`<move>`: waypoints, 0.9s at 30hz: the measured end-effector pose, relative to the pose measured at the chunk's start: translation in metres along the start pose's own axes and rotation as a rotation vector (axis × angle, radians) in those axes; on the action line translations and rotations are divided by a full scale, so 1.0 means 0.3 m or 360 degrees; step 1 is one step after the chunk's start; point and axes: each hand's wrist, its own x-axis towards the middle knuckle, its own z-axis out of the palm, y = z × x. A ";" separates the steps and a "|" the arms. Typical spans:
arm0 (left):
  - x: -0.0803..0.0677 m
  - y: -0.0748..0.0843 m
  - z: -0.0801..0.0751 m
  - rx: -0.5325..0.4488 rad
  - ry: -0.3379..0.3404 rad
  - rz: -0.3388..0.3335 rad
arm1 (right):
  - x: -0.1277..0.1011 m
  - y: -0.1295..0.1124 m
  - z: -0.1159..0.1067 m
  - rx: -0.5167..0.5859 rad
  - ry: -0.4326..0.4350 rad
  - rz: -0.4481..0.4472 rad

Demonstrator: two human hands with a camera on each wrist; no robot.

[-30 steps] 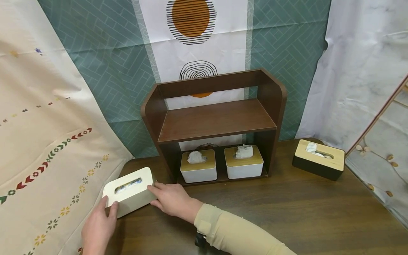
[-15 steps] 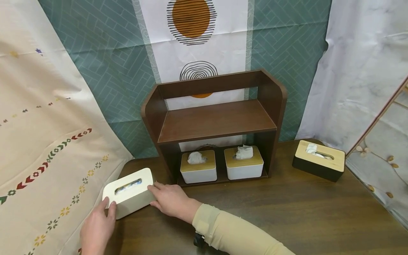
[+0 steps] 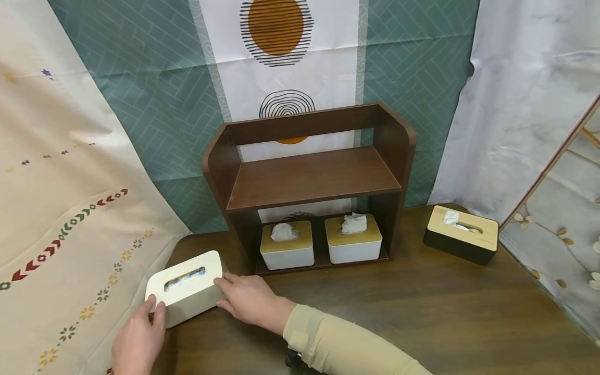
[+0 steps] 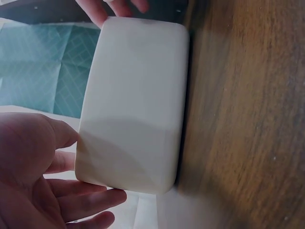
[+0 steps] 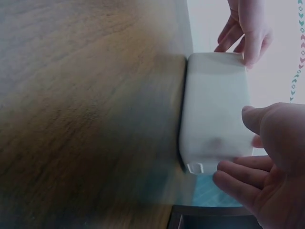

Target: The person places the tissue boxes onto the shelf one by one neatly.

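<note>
A cream-white tissue box (image 3: 192, 299) with a long slot in its lid stands on the table at the left, set at an angle. My left hand (image 3: 139, 336) holds its near left corner, the thumb on the front edge and the fingers at the left end. At the opposite end, my right hand (image 3: 248, 299) grips the right side with fingers and thumb. In the left wrist view the plain front wall of the box faces my left hand (image 4: 43, 167). The right wrist view shows the box's lower edge along the tabletop, with my right hand (image 5: 271, 162) around its near end.
A dark brown two-tier shelf (image 3: 314, 177) stands at the back. Its lower level holds a white tissue box with wooden lid (image 3: 287, 252) and a similar box (image 3: 354, 250) beside it. A black tissue box with wooden lid (image 3: 461, 234) sits at the right on the brown table (image 3: 375, 307).
The white tissue box has shifted slightly toward me, with both hands on it throughout. The head view has swung a little, so the shelf appears further left.
</note>
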 end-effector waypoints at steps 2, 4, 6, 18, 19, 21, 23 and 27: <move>-0.006 0.003 -0.001 -0.0008 0.0013 0.0013 | -0.005 -0.002 -0.003 -0.0003 0.0011 -0.0010; -0.011 0.005 -0.001 -0.0017 0.0024 0.0016 | -0.012 -0.004 -0.004 -0.0007 0.0018 -0.0022; -0.015 0.003 0.000 -0.0026 0.0029 0.0017 | -0.020 -0.006 -0.006 -0.0012 0.0028 -0.0028; -0.038 -0.011 0.004 -0.0039 -0.0021 -0.0003 | -0.065 -0.021 -0.012 -0.0001 0.0067 -0.0038; -0.039 -0.011 0.005 -0.0040 -0.0023 -0.0007 | -0.069 -0.021 -0.012 -0.0007 0.0075 -0.0041; -0.043 -0.006 0.006 -0.0044 -0.0024 -0.0016 | -0.076 -0.021 -0.014 -0.0017 0.0097 -0.0049; -0.046 -0.003 0.007 -0.0043 -0.0034 -0.0022 | -0.084 -0.019 -0.015 -0.0027 0.0125 -0.0060; -0.054 0.002 0.008 -0.0046 -0.0046 -0.0004 | -0.101 -0.015 -0.021 -0.0052 0.0168 -0.0087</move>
